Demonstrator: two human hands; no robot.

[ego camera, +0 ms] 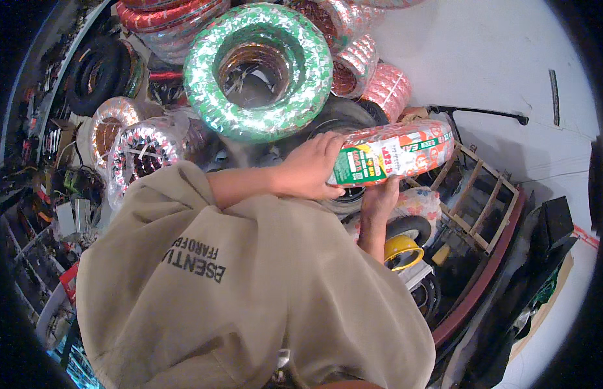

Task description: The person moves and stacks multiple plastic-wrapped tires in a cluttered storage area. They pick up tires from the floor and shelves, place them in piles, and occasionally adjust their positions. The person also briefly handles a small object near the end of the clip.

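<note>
A tyre in orange-and-silver wrapping (425, 150), bearing printed labels, is held up on its side before my chest. My left hand (311, 167) grips its left end, fingers over the top edge and thumb below. Under its lower edge is my right hand (383, 194), whose fingers are mostly hidden by the tyre. Behind and to the left, a large tyre in green-and-silver wrapping (260, 124) rests on other tyres. An unwrapped black tyre (343, 114) lies partly hidden behind the held one.
Wrapped tyres (148, 146) and bare black tyres (80, 80) stand at the left. A wooden frame (491, 211), a yellow wheel rim (404, 253) and a dark red curved edge (481, 287) are at the right. Red wrapped tyres (389, 90) lean near the pale wall (467, 58).
</note>
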